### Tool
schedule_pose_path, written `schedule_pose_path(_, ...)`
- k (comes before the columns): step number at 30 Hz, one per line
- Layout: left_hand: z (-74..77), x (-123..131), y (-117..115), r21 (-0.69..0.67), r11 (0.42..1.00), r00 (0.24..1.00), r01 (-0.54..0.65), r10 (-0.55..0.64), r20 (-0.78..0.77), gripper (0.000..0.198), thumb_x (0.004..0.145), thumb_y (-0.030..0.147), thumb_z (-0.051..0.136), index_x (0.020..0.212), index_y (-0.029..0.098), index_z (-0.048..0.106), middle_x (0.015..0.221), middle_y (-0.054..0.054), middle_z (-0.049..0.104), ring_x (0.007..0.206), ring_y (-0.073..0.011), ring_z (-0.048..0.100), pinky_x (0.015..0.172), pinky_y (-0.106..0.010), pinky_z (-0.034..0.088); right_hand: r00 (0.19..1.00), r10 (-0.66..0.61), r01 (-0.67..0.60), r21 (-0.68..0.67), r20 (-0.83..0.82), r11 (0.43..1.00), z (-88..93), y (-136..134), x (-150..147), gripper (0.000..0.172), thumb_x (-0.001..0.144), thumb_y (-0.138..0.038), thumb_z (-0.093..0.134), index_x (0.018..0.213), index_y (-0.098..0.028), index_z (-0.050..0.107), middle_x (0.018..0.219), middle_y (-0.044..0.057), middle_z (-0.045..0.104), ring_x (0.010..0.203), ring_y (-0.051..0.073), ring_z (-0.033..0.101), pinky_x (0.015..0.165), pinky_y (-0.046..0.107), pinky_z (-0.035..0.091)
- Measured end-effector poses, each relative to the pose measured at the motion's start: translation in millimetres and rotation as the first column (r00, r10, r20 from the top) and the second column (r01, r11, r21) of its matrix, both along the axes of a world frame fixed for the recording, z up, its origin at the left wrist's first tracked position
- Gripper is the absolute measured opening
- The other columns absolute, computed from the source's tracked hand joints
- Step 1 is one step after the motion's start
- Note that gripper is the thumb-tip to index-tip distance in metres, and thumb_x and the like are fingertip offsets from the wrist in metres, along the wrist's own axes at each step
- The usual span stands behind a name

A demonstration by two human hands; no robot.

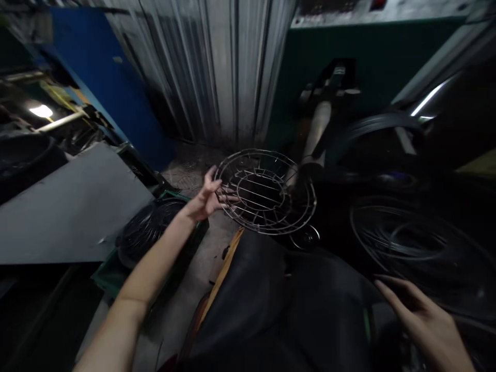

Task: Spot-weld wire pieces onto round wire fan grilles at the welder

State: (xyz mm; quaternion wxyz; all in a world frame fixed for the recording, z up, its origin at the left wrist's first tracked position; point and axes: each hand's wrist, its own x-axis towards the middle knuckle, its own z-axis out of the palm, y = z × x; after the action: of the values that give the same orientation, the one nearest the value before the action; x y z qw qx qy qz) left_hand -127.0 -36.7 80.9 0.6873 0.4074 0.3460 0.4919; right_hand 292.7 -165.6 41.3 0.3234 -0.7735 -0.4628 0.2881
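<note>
A round wire rack (261,227) of concentric rings with cross bars is tilted above the dark-clothed lap. Around its left edge are the thumb and fingers of my left hand (212,196), holding it. Behind the rack's right side stands a machine with a pale cylindrical arm (320,124). My right hand (430,315) is at the lower right, thumb and fingers apart, with nothing visible in it. Beyond that hand are coils of wire (406,240) in shadow. A small metal ring (318,233) shows just below the rack.
A green crate (104,276) with black wrapped material (149,227) stands left of my lap, beside a grey panel (70,206). A blue board (112,77) and corrugated metal sheets (220,67) rise behind. A black tub (50,160) is at the far left.
</note>
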Motion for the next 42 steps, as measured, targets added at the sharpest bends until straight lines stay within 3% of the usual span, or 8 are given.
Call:
schedule_pose_path(6,74.6,4,39,-0.078,0.991,0.970,0.107,-0.122,-0.212,0.074,0.073,0.045,0.066,0.137,0.030,0.031,0.100,-0.009,0.066,0.079,-0.0297,0.070,0.068,-0.049,0.056,0.988,0.151,-0.149,0.089,-0.020,0.985,-9.5,6,-16,0.030,0.061,-0.056,0.064,0.080,-0.034,0.069,0.088,0.002,0.071,0.090,0.035,0.066,0.081,0.050,0.053)
schedule_pose_path(12,141.9,26,69,-0.135,0.988,0.825,-0.070,-0.019,-0.565,0.065,0.077,0.036,0.061,0.133,0.011,0.038,0.111,-0.011,0.063,0.109,-0.0375,0.059,0.088,-0.060,0.044,0.958,0.288,-0.284,0.116,-0.018,0.952,-20.1,3,-25,0.034,0.066,-0.057,0.059,0.084,-0.030,0.071,0.091,0.003,0.070,0.091,0.031,0.065,0.085,0.048,0.052)
schedule_pose_path(14,133.4,14,55,-0.148,0.987,0.806,-0.056,-0.043,-0.590,0.077,0.074,0.026,0.064,0.141,0.017,0.027,0.102,-0.006,0.067,0.104,-0.0348,0.063,0.088,-0.056,0.046,0.959,0.279,-0.270,0.124,-0.057,0.955,-19.0,-2,-26,0.027,0.061,-0.061,0.060,0.080,-0.045,0.070,0.089,-0.002,0.071,0.091,0.034,0.065,0.082,0.050,0.052)
schedule_pose_path(17,86.6,-14,15,-0.298,0.936,0.787,0.189,-0.326,-0.524,0.101,0.070,0.029,0.068,0.146,0.025,0.002,0.085,-0.001,0.069,0.088,-0.0316,0.069,0.081,-0.050,0.051,0.969,0.212,-0.202,0.093,-0.124,0.975,-15.0,-2,-26,0.016,0.052,-0.064,0.061,0.066,-0.057,0.065,0.077,-0.002,0.070,0.083,0.038,0.065,0.067,0.051,0.052)
schedule_pose_path(22,-8.7,-35,-18,-0.304,0.854,0.839,0.422,-0.495,-0.224,0.097,0.072,0.047,0.058,0.146,0.028,-0.002,0.101,-0.013,0.069,0.080,-0.0278,0.070,0.070,-0.045,0.052,0.979,0.171,-0.166,0.052,-0.113,0.985,1.1,28,-20,0.010,0.047,-0.050,0.065,0.056,-0.045,0.065,0.072,0.003,0.069,0.079,0.035,0.065,0.063,0.048,0.050)
schedule_pose_path(25,-37.9,-12,0,-0.234,0.806,0.802,0.544,-0.581,-0.137,0.099,0.069,0.050,0.056,0.146,0.027,-0.002,0.111,-0.017,0.065,0.090,-0.0309,0.068,0.070,-0.044,0.052,0.971,0.240,-0.238,0.075,-0.017,0.968,18.2,51,-13,0.023,0.054,-0.050,0.065,0.071,-0.034,0.070,0.082,0.004,0.071,0.083,0.031,0.065,0.072,0.045,0.050)
schedule_pose_path(31,-44.0,35,30,-0.194,0.685,0.687,0.703,-0.724,-0.066,0.098,0.072,0.050,0.052,0.145,0.032,-0.011,0.116,-0.016,0.064,0.099,-0.0299,0.064,0.068,-0.037,0.051,0.925,0.373,-0.379,0.238,0.070,0.894,48.5,75,-13,0.030,0.067,-0.050,0.063,0.082,-0.026,0.072,0.084,0.002,0.071,0.079,0.022,0.063,0.080,0.039,0.048)
schedule_pose_path(42,-48.9,68,50,-0.173,0.576,0.588,0.799,-0.808,0.027,0.096,0.073,0.063,0.045,0.147,0.026,-0.003,0.114,-0.021,0.063,0.085,-0.0276,0.066,0.060,-0.032,0.048,0.813,0.581,-0.573,0.234,0.040,0.786,47.1,139,-26,0.033,0.073,-0.051,0.065,0.085,-0.022,0.072,0.086,0.001,0.071,0.084,0.020,0.064,0.083,0.038,0.050)
